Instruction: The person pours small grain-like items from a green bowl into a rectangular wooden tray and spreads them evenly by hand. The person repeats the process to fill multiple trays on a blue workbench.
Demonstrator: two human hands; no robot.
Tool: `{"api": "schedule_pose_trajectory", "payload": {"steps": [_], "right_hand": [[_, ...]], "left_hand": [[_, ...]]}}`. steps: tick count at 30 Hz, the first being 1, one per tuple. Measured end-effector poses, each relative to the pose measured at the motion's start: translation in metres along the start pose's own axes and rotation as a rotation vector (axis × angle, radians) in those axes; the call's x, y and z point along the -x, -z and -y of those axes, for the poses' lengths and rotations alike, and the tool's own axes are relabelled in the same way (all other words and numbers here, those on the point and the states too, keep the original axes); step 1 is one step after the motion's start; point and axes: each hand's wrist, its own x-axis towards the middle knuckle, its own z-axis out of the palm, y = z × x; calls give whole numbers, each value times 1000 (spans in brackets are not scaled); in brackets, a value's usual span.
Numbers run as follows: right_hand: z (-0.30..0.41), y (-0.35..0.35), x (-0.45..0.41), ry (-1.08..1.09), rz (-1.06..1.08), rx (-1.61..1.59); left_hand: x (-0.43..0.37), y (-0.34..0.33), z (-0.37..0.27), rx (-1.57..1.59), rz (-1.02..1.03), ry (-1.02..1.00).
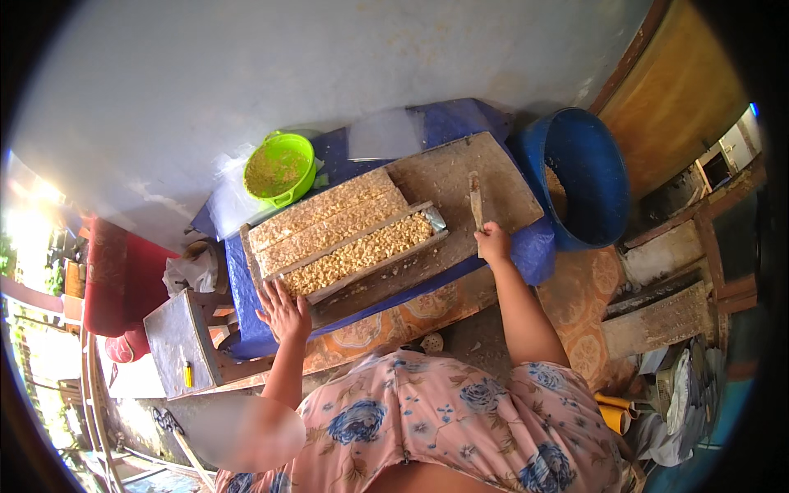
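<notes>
A long wooden mould (pixel 345 271), lined with plastic film, lies slantwise on a worn wooden board (pixel 459 163). Loose pale beans (pixel 363 256) fill most of it, while some silvery film (pixel 435 220) shows at its right end. Fingers spread, my left hand (pixel 286 313) rests at the mould's left end. My right hand (pixel 493 242) grips the near end of a flat wooden stick (pixel 475 197), whose worn far end points away over the board. Behind the mould, flat slabs of beans wrapped in clear plastic (pixel 327 212) lie side by side.
A bright green plastic basin (pixel 280 169) with bean residue stands behind left. Blue tarpaulin (pixel 533 252) covers the table under the board. A blue drum (pixel 585 179) stands at right. At left, a small stool (pixel 182 345) bears a yellow cutter or lighter (pixel 188 374). The wall (pixel 345 61) rises behind.
</notes>
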Motion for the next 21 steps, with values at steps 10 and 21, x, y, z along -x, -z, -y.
{"api": "schedule_pose_trajectory", "payload": {"steps": [10, 21], "right_hand": [[46, -8, 7, 545, 46, 410], [73, -40, 38, 786, 371, 568]], "left_hand": [[-3, -23, -9, -46, -103, -28], [-1, -27, -1, -29, -124, -118]]}}
